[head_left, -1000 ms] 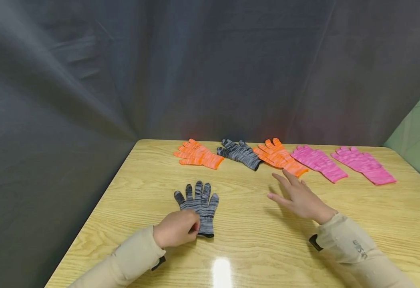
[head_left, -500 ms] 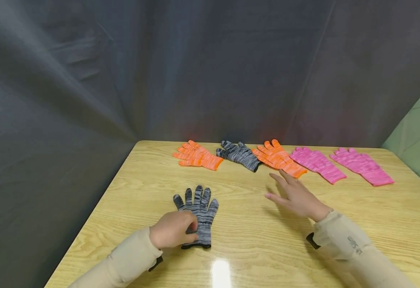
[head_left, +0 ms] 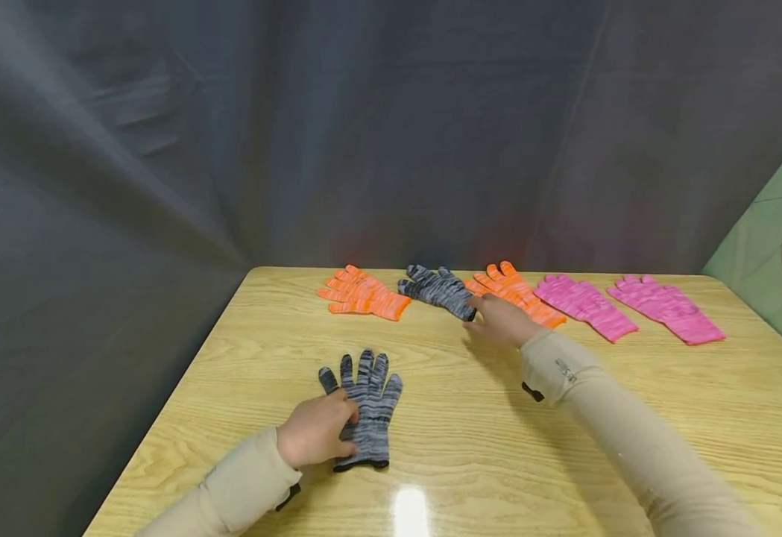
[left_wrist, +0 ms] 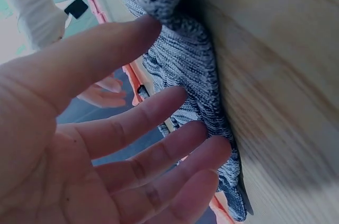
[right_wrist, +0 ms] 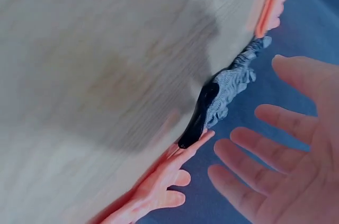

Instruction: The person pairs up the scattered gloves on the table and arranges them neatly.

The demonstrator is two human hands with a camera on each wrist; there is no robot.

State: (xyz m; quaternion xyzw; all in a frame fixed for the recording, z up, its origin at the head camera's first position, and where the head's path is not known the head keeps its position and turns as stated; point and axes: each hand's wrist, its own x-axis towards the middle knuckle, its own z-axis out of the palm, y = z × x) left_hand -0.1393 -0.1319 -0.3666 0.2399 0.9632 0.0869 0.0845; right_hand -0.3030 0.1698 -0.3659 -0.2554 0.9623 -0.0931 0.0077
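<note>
A grey-and-black knit glove [head_left: 369, 418] lies flat near the front of the table, fingers pointing away. My left hand [head_left: 320, 429] is over its left side; in the left wrist view the fingers [left_wrist: 159, 144] are spread loosely along the glove, thumb near the black cuff. A second grey-and-black glove [head_left: 436, 289] lies in the back row. My right hand [head_left: 501, 319] is at its cuff end, overlapping it in the head view. In the right wrist view, the fingers [right_wrist: 259, 150] are extended and apart, with this glove's black cuff [right_wrist: 201, 113] beyond them.
The back row also has an orange glove [head_left: 364, 292] at left, another orange glove [head_left: 513, 287] partly behind my right hand, and two pink gloves [head_left: 588, 306] at right. A dark curtain [head_left: 391, 134] hangs behind the wooden table [head_left: 263, 358].
My right hand has moved left, from in front of the right orange glove to the back grey-and-black glove. The front glove has shifted slightly toward me, and my left hand's fingers have loosened.
</note>
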